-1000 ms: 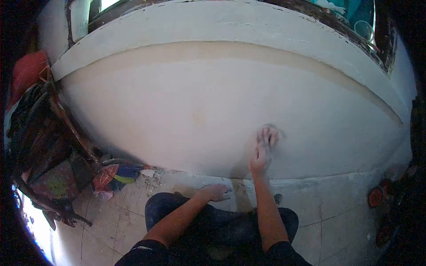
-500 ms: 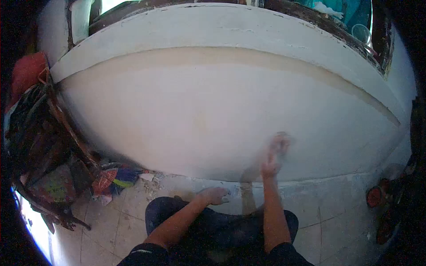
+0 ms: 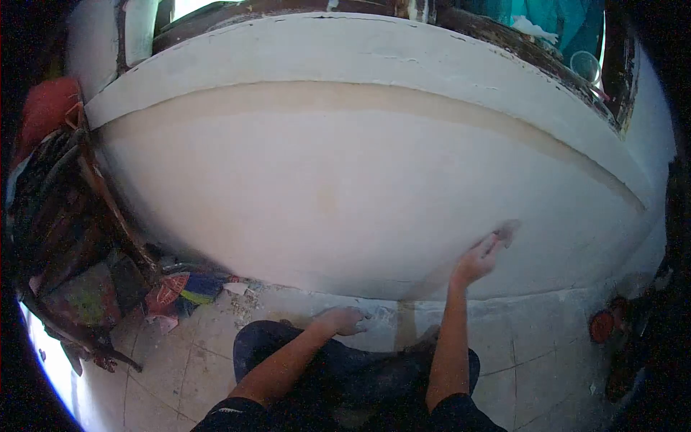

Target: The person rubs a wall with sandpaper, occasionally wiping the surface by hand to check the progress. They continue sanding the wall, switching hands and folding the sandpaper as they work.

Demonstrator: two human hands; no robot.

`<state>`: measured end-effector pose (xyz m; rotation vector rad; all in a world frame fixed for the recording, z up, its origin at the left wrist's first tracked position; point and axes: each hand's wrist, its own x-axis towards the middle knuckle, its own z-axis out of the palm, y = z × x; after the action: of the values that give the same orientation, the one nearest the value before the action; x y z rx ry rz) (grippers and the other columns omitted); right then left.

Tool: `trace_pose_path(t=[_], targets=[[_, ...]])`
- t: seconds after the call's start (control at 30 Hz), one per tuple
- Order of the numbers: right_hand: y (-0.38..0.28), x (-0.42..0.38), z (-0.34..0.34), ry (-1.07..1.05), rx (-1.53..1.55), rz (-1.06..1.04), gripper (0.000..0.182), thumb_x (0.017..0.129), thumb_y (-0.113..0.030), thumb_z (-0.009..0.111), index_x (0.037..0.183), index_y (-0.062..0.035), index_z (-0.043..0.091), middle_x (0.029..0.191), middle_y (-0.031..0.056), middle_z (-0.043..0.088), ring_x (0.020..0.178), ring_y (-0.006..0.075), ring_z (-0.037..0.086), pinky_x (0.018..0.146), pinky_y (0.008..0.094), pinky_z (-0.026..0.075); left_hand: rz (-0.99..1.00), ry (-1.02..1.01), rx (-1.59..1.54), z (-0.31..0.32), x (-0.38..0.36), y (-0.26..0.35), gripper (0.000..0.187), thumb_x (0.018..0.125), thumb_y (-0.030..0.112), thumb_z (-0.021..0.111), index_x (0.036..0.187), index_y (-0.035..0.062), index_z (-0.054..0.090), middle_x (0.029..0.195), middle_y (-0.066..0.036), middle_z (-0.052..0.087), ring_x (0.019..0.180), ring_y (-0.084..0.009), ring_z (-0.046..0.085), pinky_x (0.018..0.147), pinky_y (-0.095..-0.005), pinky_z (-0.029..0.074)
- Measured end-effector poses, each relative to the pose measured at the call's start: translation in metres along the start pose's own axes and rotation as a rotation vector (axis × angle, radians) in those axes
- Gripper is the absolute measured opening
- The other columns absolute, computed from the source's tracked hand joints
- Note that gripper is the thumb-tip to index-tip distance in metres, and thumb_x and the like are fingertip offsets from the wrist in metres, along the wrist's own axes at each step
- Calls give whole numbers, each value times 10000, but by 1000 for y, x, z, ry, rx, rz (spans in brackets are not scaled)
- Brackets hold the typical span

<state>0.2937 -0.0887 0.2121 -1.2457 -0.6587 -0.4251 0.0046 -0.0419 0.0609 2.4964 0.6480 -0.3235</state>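
Observation:
In the head view, my right hand (image 3: pixel 476 262) is at the lower right of a white wall (image 3: pixel 288 180). Its fingers are closed on a small, dark flat piece (image 3: pixel 508 232) that looks like sandpaper, though blur hides its details. The piece appears to be against the wall surface. My left hand (image 3: pixel 341 321) hangs over my left knee, fingers loosely stretched to the right, holding nothing that I can see. Whitish dust covers the fingertips of both hands.
A white ledge (image 3: pixel 338 50) juts out above the wall, under a worn wooden window frame. A clear cup (image 3: pixel 584 66) stands on the sill. Left are a piled chair-like frame (image 3: pixel 119 209) and a red cloth (image 3: pixel 50 111). Dusty tiles (image 3: pixel 162 367) cover the floor.
My right hand has moved right along the wall and tilted to the right, with the dark piece in it. My left hand has stayed over the knee. The view has shifted slightly.

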Motion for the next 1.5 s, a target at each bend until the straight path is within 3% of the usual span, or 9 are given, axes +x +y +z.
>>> trace_pose_path(t=[0.17,0.23,0.37,0.43,0.7,0.93,1.13,1.4,1.5], targets=[[9,-32,12,-96,-150,80,415,1064,-208,473,1413,-8,577,1504,197,514,1440,355,429,1206,448,299,-17,-17,43,-4,7,2,543,978,466,592,1404,133,551,1403,-151,587,1303,-344,546,1085,-491,448],[-20,-43,20,-257,-231,-473,418,1067,-219,462,1393,9,587,1469,219,543,1384,380,492,1164,440,363,-2,-18,45,10,17,-2,544,980,477,584,1398,131,557,1402,-151,588,1300,-344,549,1085,-492,447],[-26,-15,8,-309,-162,-463,407,1060,-197,458,1381,15,592,1489,231,517,1405,398,462,1170,457,353,10,-27,32,2,3,-1,546,986,485,567,1402,132,552,1399,-152,590,1298,-349,550,1083,-501,446],[-13,-1,5,-96,5,151,409,1051,-170,462,1397,16,575,1555,220,440,1484,390,345,1218,486,263,15,4,46,-6,-3,2,550,987,489,563,1406,133,549,1400,-153,590,1298,-350,551,1080,-505,448],[-29,-72,27,-439,-244,-486,403,1045,-82,454,1419,33,552,1505,232,499,1485,373,355,1220,468,259,30,62,107,54,42,-45,555,994,509,548,1396,127,564,1408,-162,587,1289,-377,555,1073,-518,456],[-66,-21,31,-204,-53,-200,442,1000,-45,465,1429,20,548,1545,192,470,1493,404,329,1221,506,241,12,-21,72,4,5,-11,555,984,508,566,1386,125,575,1408,-168,585,1280,-374,564,1080,-513,453],[-29,-59,21,-351,-345,-495,415,1030,-74,454,1417,39,549,1531,232,471,1483,392,354,1181,464,331,77,89,18,-9,9,1,433,986,404,597,1302,111,642,1344,-170,625,1212,-352,608,1037,-489,478],[-31,-27,24,-205,-184,-451,397,1029,-70,470,1401,27,570,1512,186,512,1483,401,353,1180,478,335,1490,-105,-925,-110,-144,191,191,959,307,685,1029,134,727,1212,-103,591,1143,-259,564,967,-386,422],[6,-51,21,-227,-233,-514,388,1026,-70,481,1389,20,586,1507,178,520,1482,403,352,1188,482,325,1517,-41,-919,-101,-161,208,182,959,295,682,1008,126,727,1192,-103,586,1119,-260,565,936,-376,422]])
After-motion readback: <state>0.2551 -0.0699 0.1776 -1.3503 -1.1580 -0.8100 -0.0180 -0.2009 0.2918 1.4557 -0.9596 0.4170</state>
